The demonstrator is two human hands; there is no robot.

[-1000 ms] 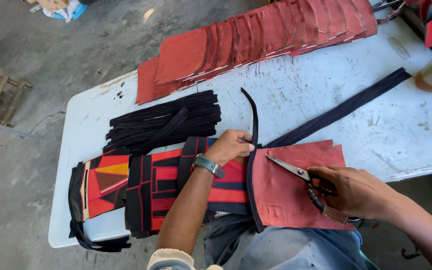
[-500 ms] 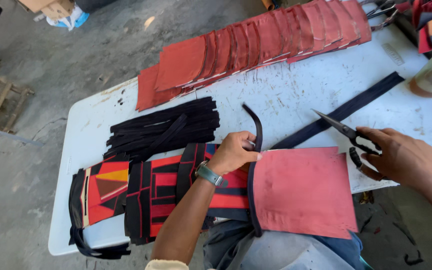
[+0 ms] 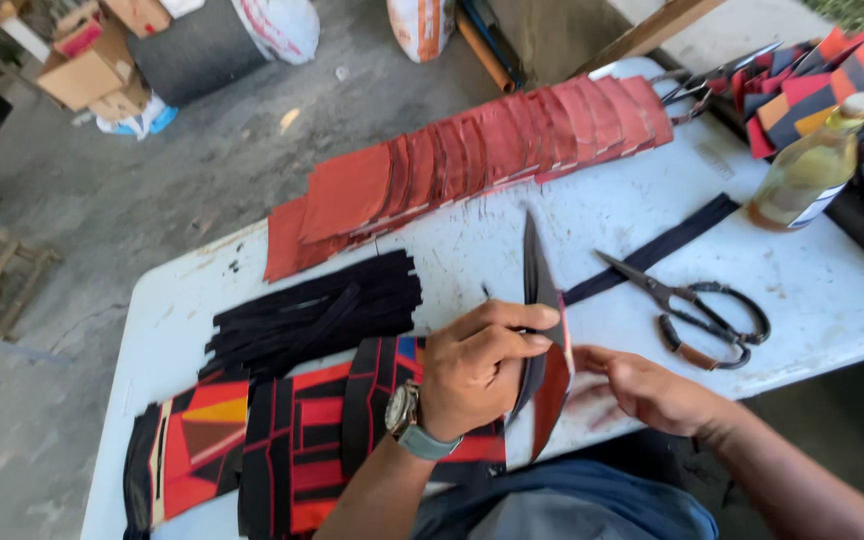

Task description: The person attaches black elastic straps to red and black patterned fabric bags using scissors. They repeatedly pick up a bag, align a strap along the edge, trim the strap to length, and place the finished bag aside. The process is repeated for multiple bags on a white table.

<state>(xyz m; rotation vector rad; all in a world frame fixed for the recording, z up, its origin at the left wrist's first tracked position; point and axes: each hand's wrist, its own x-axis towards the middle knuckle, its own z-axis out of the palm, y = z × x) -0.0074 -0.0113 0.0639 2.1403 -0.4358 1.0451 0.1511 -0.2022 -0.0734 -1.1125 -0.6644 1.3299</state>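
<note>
Pinched between thumb and fingers, the left hand grips a red cloth piece with a black strap standing up from it. Just right of it, the right hand lies half open, fingertips touching the cloth's lower edge. Scissors lie released beyond the right hand on the white table.

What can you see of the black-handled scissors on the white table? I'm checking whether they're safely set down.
The black-handled metal scissors lie flat on the white table, blades partly open, tips pointing up-left toward the dark fabric strip. One loop handle has a brown wrapping. No hand touches them; the right hand is nearest, just below-left.
</note>
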